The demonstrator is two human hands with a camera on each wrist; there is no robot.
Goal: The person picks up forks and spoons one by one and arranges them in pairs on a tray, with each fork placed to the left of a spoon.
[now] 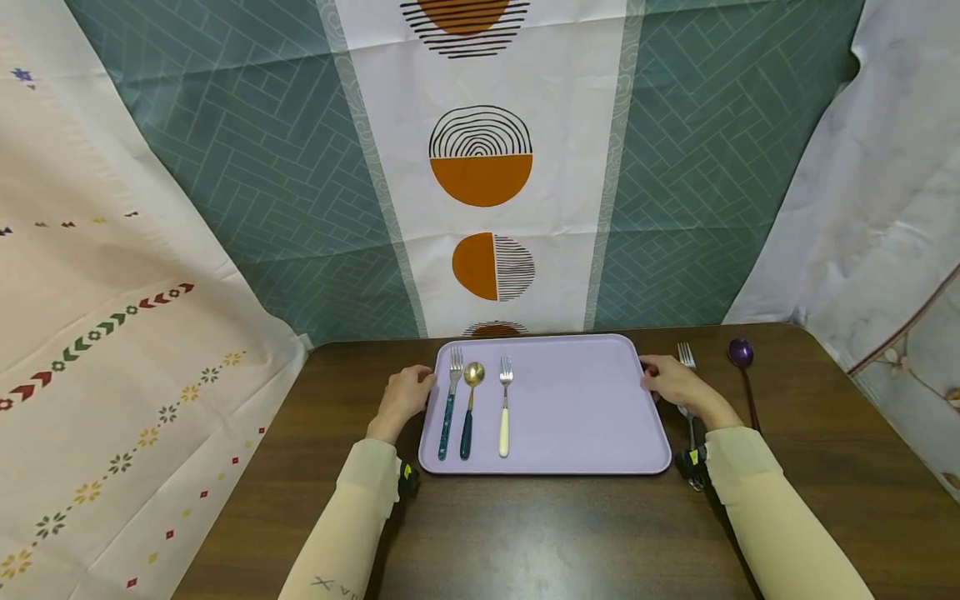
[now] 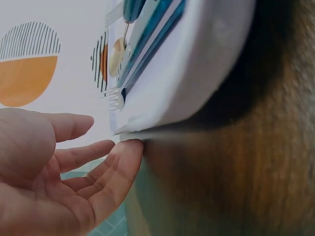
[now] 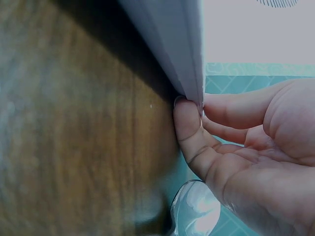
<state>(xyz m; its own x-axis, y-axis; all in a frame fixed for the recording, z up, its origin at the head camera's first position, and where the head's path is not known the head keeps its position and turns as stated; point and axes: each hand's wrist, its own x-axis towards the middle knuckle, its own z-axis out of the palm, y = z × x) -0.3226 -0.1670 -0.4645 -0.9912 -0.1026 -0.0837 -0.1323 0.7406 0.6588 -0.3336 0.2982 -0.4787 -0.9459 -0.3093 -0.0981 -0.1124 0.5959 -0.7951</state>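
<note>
A lilac tray [image 1: 581, 408] lies on the table between both hands. On its left side lie a teal-handled fork [image 1: 448, 408], a gold spoon [image 1: 473, 375] with a dark green handle, and a fork [image 1: 505, 417] with a cream handle. My left hand [image 1: 405, 400] is at the tray's left edge; the left wrist view shows fingertips by the rim, the thumb standing apart from it. At the opposite edge, my right hand [image 1: 678, 387] pinches the rim between thumb and fingers, as the right wrist view shows.
Right of the tray lie a silver fork [image 1: 686, 356], partly hidden by the right hand, and a purple spoon [image 1: 741, 354]. A shiny silver spoon bowl [image 3: 197, 209] shows below the right hand. Patterned cloth [image 1: 525, 192] hangs behind the brown table [image 1: 555, 533].
</note>
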